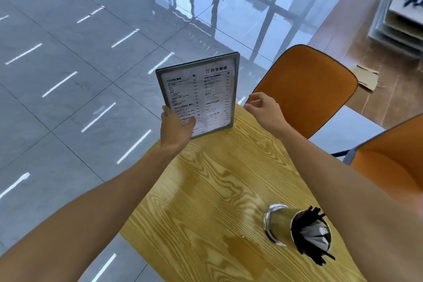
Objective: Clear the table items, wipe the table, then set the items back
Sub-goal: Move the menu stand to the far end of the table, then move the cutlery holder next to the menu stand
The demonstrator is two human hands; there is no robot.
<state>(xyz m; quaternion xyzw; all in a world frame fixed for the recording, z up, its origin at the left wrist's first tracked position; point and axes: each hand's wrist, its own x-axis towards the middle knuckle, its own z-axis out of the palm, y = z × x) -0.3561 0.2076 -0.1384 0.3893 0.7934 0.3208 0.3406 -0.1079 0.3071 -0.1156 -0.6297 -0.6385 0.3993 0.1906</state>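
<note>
Our left hand (176, 127) grips the menu stand (199, 94) at its lower left corner, thumb (189, 121) pressed over the printed face while the other fingers wrap behind the frame, out of our sight. The menu stands upright at the far edge of the wooden table (206, 190), its base hidden behind our hand; whether it rests on the wood or is lifted just clear we cannot tell. Most of the print is too small to read. Our right hand (263, 110) hovers just beside the menu's right edge, fingers loosely curled and apart, holding nothing. Near the table's right edge a shiny metal holder (278, 224) of black straws (309, 233) lies toward us, its far side hidden by our right forearm. Beyond the table, two orange chairs (306, 89) are partly cut off.
</note>
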